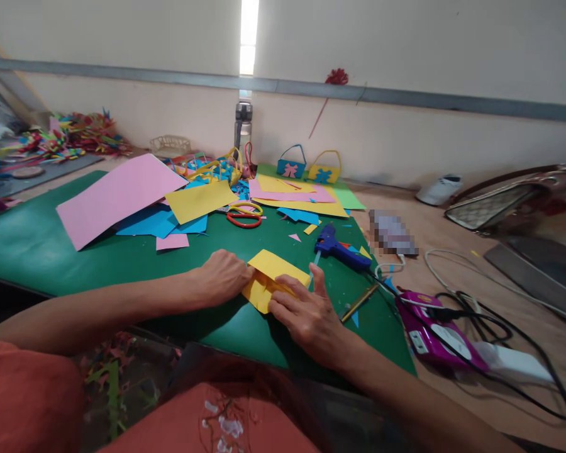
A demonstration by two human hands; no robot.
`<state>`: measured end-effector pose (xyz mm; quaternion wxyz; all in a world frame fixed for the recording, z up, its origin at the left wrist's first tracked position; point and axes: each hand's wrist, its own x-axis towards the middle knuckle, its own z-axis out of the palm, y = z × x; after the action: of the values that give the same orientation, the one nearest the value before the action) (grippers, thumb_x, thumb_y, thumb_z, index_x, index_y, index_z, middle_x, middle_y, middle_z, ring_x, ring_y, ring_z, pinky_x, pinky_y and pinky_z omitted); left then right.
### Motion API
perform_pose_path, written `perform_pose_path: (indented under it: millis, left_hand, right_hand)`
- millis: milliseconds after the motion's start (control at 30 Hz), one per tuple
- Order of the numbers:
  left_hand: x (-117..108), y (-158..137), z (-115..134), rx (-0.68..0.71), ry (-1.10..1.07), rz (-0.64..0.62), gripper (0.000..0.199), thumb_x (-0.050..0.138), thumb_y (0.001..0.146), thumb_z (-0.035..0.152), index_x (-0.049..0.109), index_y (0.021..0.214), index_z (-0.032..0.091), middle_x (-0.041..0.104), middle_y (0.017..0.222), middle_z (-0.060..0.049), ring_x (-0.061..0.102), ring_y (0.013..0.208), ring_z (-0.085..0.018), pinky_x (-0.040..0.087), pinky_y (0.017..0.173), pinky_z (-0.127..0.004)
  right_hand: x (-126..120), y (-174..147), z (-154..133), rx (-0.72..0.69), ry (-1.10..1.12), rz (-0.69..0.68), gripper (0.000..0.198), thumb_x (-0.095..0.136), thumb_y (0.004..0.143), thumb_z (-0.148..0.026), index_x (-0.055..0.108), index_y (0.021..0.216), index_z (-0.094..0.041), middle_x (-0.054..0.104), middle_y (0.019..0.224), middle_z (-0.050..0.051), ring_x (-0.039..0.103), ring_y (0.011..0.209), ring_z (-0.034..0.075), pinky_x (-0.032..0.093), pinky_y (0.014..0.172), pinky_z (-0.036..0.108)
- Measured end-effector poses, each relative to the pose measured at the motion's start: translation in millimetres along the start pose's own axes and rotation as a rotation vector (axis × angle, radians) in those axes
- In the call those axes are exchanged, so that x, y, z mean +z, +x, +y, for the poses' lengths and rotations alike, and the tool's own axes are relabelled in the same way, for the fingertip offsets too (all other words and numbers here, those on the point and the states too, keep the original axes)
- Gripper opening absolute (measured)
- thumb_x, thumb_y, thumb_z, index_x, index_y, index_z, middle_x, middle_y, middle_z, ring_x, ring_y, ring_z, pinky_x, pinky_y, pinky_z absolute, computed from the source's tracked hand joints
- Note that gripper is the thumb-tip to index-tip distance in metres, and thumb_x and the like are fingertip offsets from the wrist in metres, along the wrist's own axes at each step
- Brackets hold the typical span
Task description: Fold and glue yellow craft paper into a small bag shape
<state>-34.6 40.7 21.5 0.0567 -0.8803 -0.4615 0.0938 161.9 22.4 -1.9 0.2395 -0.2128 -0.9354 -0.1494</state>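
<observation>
A folded piece of yellow paper [283,267] lies at the front of the green mat, its near side gaping like a pocket. My left hand [224,277] is closed in a fist-like grip at the paper's left corner. My right hand [306,311] grips the near right part, its fingertips bent over the fold and one finger raised off it. Just beyond my right hand rests a blue glue gun [342,248], nozzle toward the paper. Scissors with red and yellow handles [244,214] lie farther back.
Pink sheet [117,198] and blue paper [146,221] cover the mat's left. Two small paper bags, blue [291,168] and yellow [324,174], stand at the back. A purple power strip [434,333] with cables, a pen-like stick [360,303] and a blurred phone-like object [393,233] are right.
</observation>
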Motion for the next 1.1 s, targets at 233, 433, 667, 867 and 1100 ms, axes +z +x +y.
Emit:
perform_pose_path:
  millis: [233,433,667,867,1100]
  left_hand:
    - [3,0,5,-0.002,-0.038,0.028,0.015,0.049,0.082,0.006,0.064,0.081,0.009,0.067,0.063,-0.015,0.065,0.059,-0.024,0.039,0.049,-0.026]
    - [5,-4,10,0.028,-0.083,0.05,0.015,0.057,0.077,0.007,0.064,0.064,0.011,0.067,0.061,-0.014,0.065,0.058,-0.025,0.037,0.047,-0.026]
    - [7,-8,10,0.055,-0.121,0.063,0.018,0.056,0.076,0.01,0.065,0.06,0.011,0.067,0.06,-0.015,0.065,0.057,-0.024,0.036,0.046,-0.025]
    - [0,-12,11,0.08,-0.138,0.054,0.021,0.051,0.078,0.013,0.066,0.064,0.012,0.067,0.062,-0.015,0.065,0.059,-0.025,0.039,0.047,-0.027]
    - [-2,-11,13,0.03,-0.134,0.019,0.023,0.046,0.078,0.016,0.066,0.068,0.011,0.068,0.067,-0.018,0.066,0.064,-0.029,0.043,0.049,-0.03]
  right_hand:
    - [-2,1,-3,0.061,0.032,0.04,0.028,0.038,0.094,-0.031,0.061,0.088,-0.017,0.068,0.077,0.001,0.053,0.109,0.024,0.003,0.104,0.053]
    - [-12,3,-4,0.092,0.05,0.133,0.031,0.043,0.092,-0.035,0.06,0.072,-0.018,0.065,0.063,-0.001,0.057,0.104,0.023,0.006,0.104,0.053]
    - [-14,6,-19,0.089,-0.043,0.042,0.019,0.046,0.09,-0.026,0.062,0.09,-0.017,0.07,0.088,0.004,0.053,0.109,0.026,0.005,0.103,0.055]
    - [-1,13,-32,0.141,-0.186,-0.191,0.035,0.045,0.08,-0.007,0.058,0.112,-0.012,0.066,0.105,0.01,0.042,0.122,0.032,0.003,0.104,0.057]
    - [11,21,-29,0.147,-0.266,-0.266,0.042,0.043,0.075,-0.001,0.057,0.113,-0.008,0.067,0.103,0.011,0.043,0.121,0.03,-0.002,0.107,0.057]
